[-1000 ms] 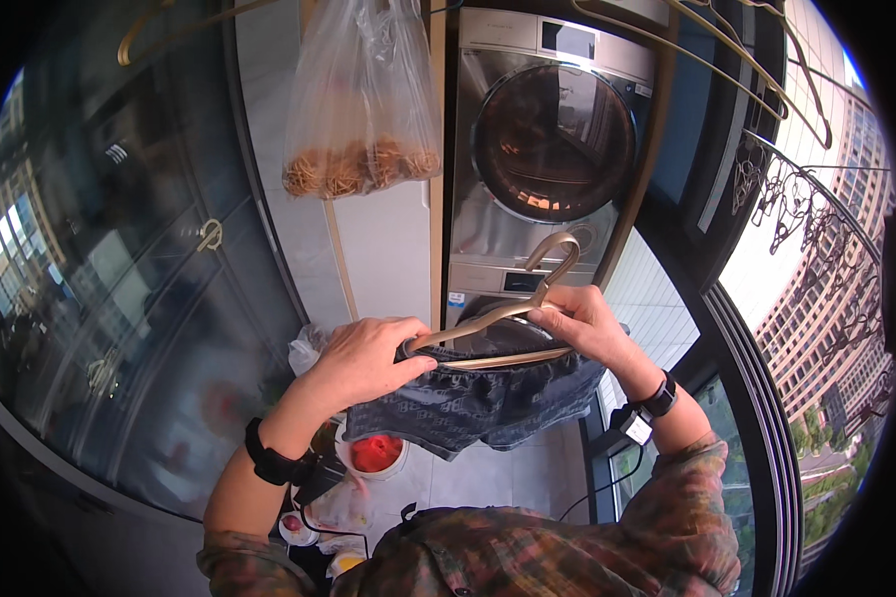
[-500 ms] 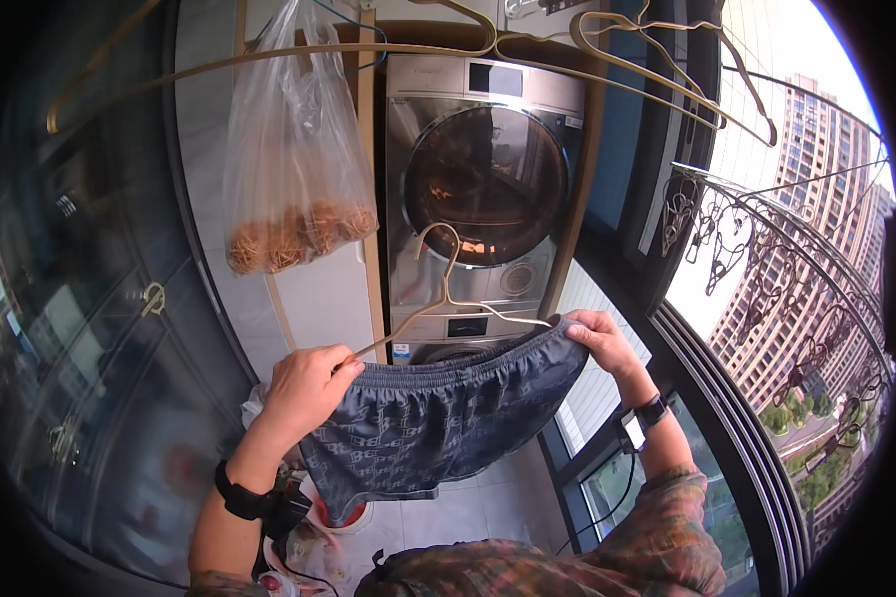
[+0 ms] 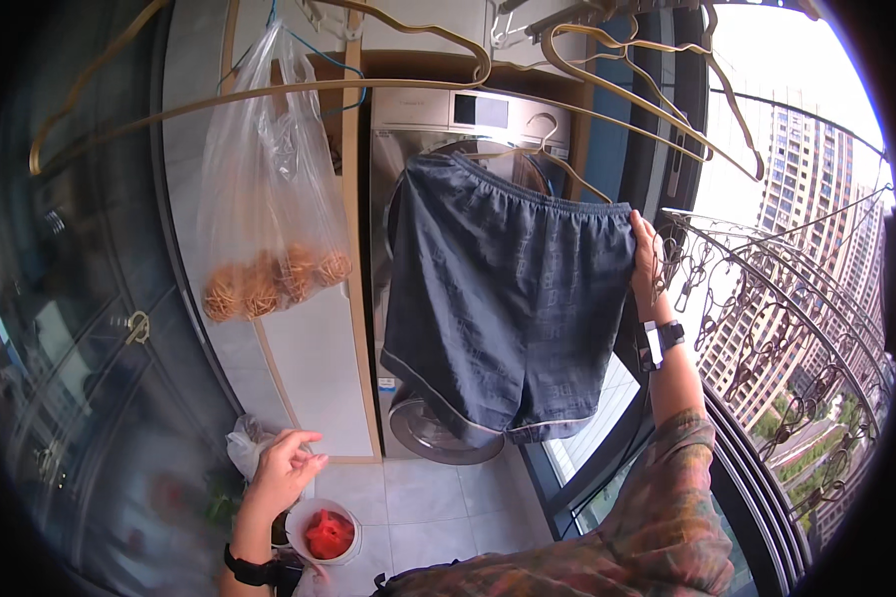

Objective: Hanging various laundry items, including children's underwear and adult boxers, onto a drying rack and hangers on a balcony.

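Dark blue-grey shorts [image 3: 513,308] with an elastic waistband hang spread out in front of me, on a gold clothes hanger [image 3: 545,149] whose hook points up. At the waistband's right end, my right hand [image 3: 647,261] grips the shorts, its fingers partly hidden behind the cloth. Low on the left, my left hand [image 3: 287,473] is apart from the shorts. Its fingers are bent but separated, with nothing seen in them.
More gold hangers [image 3: 408,92] cross the top. A clear plastic bag [image 3: 279,189] of tan coiled bundles hangs at left. Behind the shorts stand a silver front-loading machine [image 3: 398,114] and another below. Right are a round clip rack [image 3: 767,269] and window; below, a white bucket [image 3: 353,542] holding something red.
The shorts and hanger have risen and now hang upright before the machine. My left hand has let go of the waistband and dropped. The right hand, still gripping, has moved up.
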`<state>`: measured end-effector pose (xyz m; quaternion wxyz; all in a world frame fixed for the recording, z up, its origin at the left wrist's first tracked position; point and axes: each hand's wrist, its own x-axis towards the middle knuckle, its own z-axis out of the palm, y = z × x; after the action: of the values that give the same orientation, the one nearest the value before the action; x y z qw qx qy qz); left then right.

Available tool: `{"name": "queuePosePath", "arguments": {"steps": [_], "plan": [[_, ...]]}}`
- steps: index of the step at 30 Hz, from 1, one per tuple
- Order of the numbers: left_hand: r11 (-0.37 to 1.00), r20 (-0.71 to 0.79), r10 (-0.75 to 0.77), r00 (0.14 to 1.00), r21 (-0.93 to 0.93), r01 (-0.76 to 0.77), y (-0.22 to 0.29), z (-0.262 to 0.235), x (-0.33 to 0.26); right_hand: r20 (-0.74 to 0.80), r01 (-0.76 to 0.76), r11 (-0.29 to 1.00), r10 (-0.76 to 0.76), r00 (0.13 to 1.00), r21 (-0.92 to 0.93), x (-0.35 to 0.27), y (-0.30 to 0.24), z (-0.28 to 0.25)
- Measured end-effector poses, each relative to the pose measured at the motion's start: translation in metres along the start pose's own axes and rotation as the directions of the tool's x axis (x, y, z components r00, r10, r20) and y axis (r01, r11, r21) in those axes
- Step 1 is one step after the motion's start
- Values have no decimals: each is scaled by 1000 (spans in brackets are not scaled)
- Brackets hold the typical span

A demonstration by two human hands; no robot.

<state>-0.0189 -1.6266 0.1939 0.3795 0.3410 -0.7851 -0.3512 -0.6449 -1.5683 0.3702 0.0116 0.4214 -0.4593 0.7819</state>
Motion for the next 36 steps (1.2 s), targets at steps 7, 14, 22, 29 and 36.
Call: {"name": "queuePosePath", "arguments": {"steps": [7, 14, 22, 29, 36], "plan": [[884, -129, -380, 916, -342, 319, -132, 0, -152, -149, 203, 960, -175, 973, 192, 112, -6, 29], [759, -358, -637, 682, -446, 474, -73, 8, -228, -96, 170, 940, -147, 984, 295, 106, -15, 74], [740, -324, -619, 716, -544, 394, -116, 19, -248, -38, 221, 930, -219, 975, 294, 63, -28, 192], [831, -382, -553, 740, -190, 523, -149, 7, -298, -92, 288, 941, -275, 957, 178, 27, -56, 299], [690, -423, -724, 545, -410, 597, -128, 23, -339, -126, 345, 906, -323, 938, 244, 10, -77, 391]]}}
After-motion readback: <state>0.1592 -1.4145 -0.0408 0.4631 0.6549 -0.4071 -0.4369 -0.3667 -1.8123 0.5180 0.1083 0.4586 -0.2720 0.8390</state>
